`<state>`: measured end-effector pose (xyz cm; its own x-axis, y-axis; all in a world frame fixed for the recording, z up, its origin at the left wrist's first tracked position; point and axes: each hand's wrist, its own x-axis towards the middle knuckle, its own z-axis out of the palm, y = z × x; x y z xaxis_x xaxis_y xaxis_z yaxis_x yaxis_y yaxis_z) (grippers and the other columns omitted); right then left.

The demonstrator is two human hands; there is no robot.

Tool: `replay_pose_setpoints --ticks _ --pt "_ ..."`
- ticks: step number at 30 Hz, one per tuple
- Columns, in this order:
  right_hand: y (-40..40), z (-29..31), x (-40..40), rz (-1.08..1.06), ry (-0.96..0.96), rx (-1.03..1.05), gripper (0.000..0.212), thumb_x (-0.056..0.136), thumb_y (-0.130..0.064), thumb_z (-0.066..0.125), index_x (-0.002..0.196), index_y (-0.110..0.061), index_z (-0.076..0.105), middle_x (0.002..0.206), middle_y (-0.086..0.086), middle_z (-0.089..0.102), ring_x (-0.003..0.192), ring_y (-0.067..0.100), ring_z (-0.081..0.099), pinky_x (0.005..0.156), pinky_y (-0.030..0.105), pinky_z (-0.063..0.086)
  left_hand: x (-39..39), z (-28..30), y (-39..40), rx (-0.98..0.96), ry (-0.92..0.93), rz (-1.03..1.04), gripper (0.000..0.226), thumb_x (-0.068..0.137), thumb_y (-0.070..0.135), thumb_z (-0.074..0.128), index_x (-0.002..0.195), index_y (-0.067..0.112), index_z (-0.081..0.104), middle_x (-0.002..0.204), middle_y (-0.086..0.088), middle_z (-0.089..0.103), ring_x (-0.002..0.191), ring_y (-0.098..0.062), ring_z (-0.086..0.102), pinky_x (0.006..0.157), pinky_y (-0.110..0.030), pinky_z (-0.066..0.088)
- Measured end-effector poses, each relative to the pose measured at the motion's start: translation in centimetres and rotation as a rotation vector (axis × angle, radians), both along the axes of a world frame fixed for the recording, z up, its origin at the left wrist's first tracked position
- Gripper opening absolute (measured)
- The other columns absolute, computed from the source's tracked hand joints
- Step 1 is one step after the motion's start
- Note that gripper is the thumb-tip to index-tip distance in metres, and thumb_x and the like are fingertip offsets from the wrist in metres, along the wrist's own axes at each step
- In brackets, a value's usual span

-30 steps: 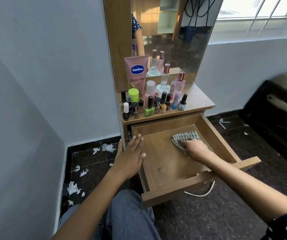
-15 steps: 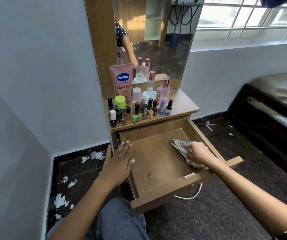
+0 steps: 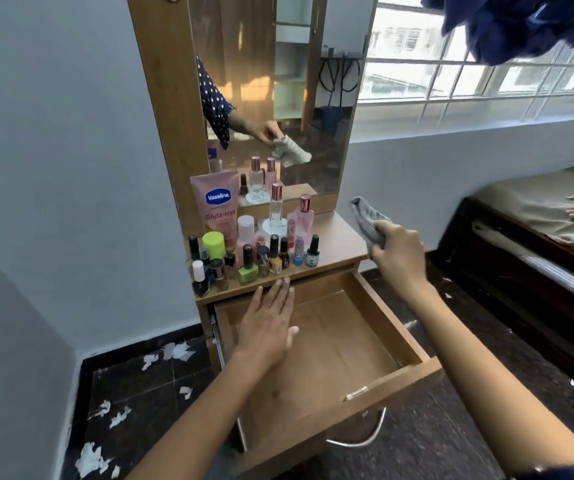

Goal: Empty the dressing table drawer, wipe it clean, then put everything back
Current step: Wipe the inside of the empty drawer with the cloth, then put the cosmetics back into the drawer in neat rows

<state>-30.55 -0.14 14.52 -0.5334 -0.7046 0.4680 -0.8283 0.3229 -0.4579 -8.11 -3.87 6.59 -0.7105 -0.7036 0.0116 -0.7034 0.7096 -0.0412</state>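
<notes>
1. Drawer [image 3: 316, 344]: pulled fully out and bare inside; emptying appears complete and wiping appears finished or nearly so.
2. Bottles [image 3: 254, 251]: standing together on the dressing tabletop [image 3: 337, 244]; restocking remains.
3. Left hand [image 3: 268, 323]: flat, fingers straight, over the drawer's back-left corner.
4. Right hand [image 3: 398, 258]: raised above the drawer, gripping the cloth [image 3: 365, 216].

Pink tube [image 3: 217, 209] standing at the back left of the surface [image 3: 334, 244]: blue oval badge reading "Vaseline", with "Gluta-Hya" printed below it. Smaller print beneath is illegible. Labels on the small bottles [image 3: 244, 261] cannot be read.
</notes>
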Motion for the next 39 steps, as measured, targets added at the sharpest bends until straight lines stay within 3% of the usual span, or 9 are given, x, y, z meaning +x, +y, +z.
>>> replay_pose_setpoints --ticks 3,6,11,19,24,31,34,36,39 --pt "-4.3 -1.6 0.4 -0.065 0.089 0.185 0.018 0.091 -0.003 0.049 0.101 -0.008 0.064 0.102 0.019 0.066 0.096 0.039 0.063 0.071 0.037 0.047 -0.5 0.2 -0.3 0.006 -0.044 0.025 0.068 0.102 0.043 0.023 0.148 0.012 -0.015 0.155 -0.004 -0.024 0.141 -0.015 -0.024 0.106 -0.037 -0.025" --pt "-6.9 -3.7 1.6 -0.047 0.168 0.344 0.026 0.094 0.000 0.041 0.112 -0.003 0.060 0.115 0.018 0.062 0.110 0.035 0.058 0.085 0.038 0.048 -0.8 0.0 -0.5 0.002 -0.071 0.046 0.068 0.102 0.043 0.023 0.149 0.011 -0.014 0.156 -0.006 -0.021 0.142 -0.016 -0.023 0.107 -0.039 -0.024" --pt "-8.5 -5.6 2.4 0.058 0.119 0.446 0.021 0.097 -0.011 0.043 0.109 -0.005 0.060 0.111 0.020 0.062 0.104 0.037 0.061 0.082 0.040 0.048 0.0 -0.4 -0.2 0.009 -0.004 0.053 0.067 0.102 0.042 0.028 0.150 0.011 -0.007 0.157 -0.006 -0.015 0.143 -0.017 -0.019 0.109 -0.038 -0.022" --pt "-8.8 -6.0 1.1 0.255 0.086 0.247 0.009 0.082 0.000 0.056 0.085 -0.003 0.063 0.095 0.026 0.064 0.091 0.040 0.060 0.076 0.046 0.047 1.8 -2.2 1.2 0.023 0.162 0.088 0.063 0.101 0.039 0.033 0.152 0.012 0.006 0.158 -0.006 -0.009 0.144 -0.017 -0.016 0.111 -0.036 -0.020" --pt "-9.5 -5.8 0.3 0.300 0.048 0.249 0.025 0.084 0.003 0.051 0.104 0.000 0.065 0.108 0.025 0.063 0.100 0.041 0.059 0.080 0.043 0.044 2.9 -2.8 1.3 -0.026 0.259 0.091 0.062 0.101 0.037 0.033 0.152 0.012 0.007 0.159 -0.006 -0.005 0.145 -0.017 -0.013 0.111 -0.035 -0.019" --pt "-5.0 -8.9 3.6 0.271 -0.006 0.045 0.052 0.088 0.013 0.044 0.139 0.004 0.042 0.144 0.024 0.043 0.137 0.038 0.038 0.116 0.045 0.028 4.4 -3.5 1.6 -0.081 0.409 0.100 0.060 0.098 0.035 0.035 0.150 0.011 0.016 0.157 -0.007 0.006 0.145 -0.019 -0.003 0.110 -0.042 -0.014" --pt "-1.5 -9.5 7.3 0.171 -0.086 -0.065 0.048 0.088 0.011 0.050 0.135 0.003 0.049 0.136 0.021 0.053 0.125 0.033 0.053 0.106 0.033 0.034 5.1 -3.7 1.8 -0.091 0.448 0.123 0.058 0.097 0.036 0.030 0.149 0.011 0.021 0.157 -0.007 0.011 0.146 -0.018 0.002 0.112 -0.044 -0.008" --pt "0.4 -9.9 10.4 0.165 -0.138 -0.077 0.033 0.090 0.000 0.057 0.122 -0.003 0.060 0.116 0.017 0.068 0.101 0.030 0.067 0.092 0.033 0.047 5.6 -3.6 2.0 -0.091 0.494 0.151 0.057 0.097 0.035 0.027 0.149 0.011 0.022 0.157 -0.006 0.012 0.146 -0.017 0.002 0.113 -0.043 -0.006" --pt "1.2 -10.8 14.1 0.302 -0.145 0.067 0.015 0.088 -0.013 0.061 0.100 -0.018 0.068 0.080 0.005 0.073 0.072 0.024 0.069 0.067 0.038 0.057 6.4 -3.4 2.3 -0.048 0.581 0.178 0.056 0.099 0.035 0.022 0.150 0.012 0.022 0.158 -0.003 0.010 0.146 -0.014 -0.001 0.115 -0.039 -0.006"
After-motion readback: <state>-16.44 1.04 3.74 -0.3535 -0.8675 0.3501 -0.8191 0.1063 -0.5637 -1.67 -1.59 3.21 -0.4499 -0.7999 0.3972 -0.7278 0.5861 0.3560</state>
